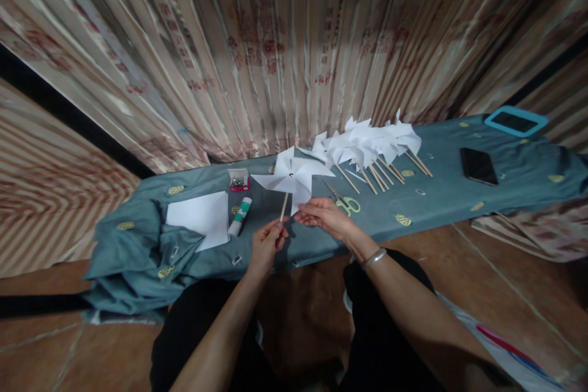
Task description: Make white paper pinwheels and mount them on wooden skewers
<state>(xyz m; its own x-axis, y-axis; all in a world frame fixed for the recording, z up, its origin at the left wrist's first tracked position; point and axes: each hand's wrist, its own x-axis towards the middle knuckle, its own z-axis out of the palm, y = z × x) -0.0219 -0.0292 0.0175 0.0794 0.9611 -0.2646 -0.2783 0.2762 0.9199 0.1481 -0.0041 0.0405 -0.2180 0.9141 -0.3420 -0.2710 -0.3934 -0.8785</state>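
A white paper pinwheel (pixel 285 180) with a small metal pin at its centre stands upright before me on a thin wooden stick. The stick's lower part is pinched in my left hand (pixel 269 240). My right hand (pixel 325 215), with a silver bracelet at the wrist, has its fingertips closed at the lower edge of one paper blade. Behind and to the right lies a row of finished-looking white pinwheels (pixel 367 144), their sticks pointing toward me. Scissors with yellow-green handles (pixel 350 206) lie just beyond my right hand.
On the blue-grey cloth (pixel 436 196) are a stack of white paper (pixel 202 215), a glue stick (pixel 240 216) and a small red box of metal pins (pixel 239 181). A black phone (pixel 479 166) and a blue-framed tablet (pixel 517 121) lie right. A pleated curtain (pixel 285 43) hangs behind.
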